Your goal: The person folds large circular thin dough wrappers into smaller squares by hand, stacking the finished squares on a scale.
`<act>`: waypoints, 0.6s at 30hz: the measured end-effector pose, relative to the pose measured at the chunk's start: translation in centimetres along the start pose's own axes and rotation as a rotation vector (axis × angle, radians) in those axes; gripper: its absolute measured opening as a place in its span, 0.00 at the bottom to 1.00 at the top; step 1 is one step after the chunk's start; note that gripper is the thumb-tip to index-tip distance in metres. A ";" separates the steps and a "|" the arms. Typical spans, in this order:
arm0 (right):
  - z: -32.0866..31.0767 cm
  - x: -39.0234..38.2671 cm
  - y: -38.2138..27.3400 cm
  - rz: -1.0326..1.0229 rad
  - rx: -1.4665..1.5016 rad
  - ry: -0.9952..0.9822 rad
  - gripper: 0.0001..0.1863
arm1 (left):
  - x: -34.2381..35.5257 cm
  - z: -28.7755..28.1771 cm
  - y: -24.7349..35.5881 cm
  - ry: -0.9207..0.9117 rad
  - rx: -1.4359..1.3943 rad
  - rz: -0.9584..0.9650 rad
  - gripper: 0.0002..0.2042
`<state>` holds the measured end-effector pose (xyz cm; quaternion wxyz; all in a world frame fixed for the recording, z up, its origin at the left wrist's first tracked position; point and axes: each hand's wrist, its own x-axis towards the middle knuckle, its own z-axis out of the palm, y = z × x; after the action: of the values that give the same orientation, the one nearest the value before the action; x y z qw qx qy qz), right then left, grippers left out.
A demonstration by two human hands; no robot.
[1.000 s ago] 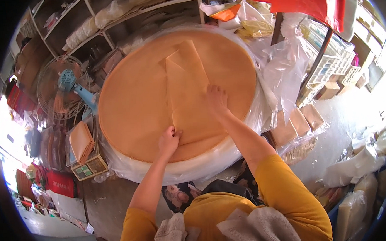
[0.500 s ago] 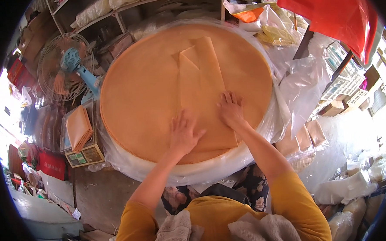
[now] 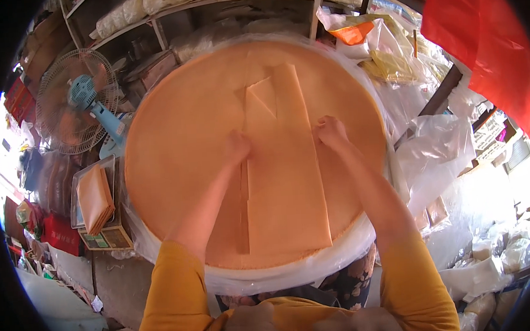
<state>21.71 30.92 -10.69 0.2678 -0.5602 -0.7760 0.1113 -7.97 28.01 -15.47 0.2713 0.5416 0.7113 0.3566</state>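
Left hand [image 3: 238, 146]: fingers curled at the left edge of the folded sheet [image 3: 285, 188]; I cannot tell if they pinch it.
Right hand [image 3: 332, 132]: fingers curled near its right edge; pinching, I cannot tell.
Sheet place: between the 2 hands, on the round orange layer [image 3: 177, 140].
Fan [image 3: 82, 92]: farther left.

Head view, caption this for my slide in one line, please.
Left hand and right hand flank a long folded sheet on a broad, round orange-brown surface.
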 end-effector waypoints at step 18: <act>1.5 3.1 1.1 0.533 0.828 -0.117 0.05 | 3.5 1.7 -0.9 -0.057 -0.549 0.139 0.04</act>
<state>21.09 34.42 -11.57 0.3860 -0.5784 -0.5101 0.5062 -8.08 31.66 -17.18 0.4029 0.5049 0.5413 0.5382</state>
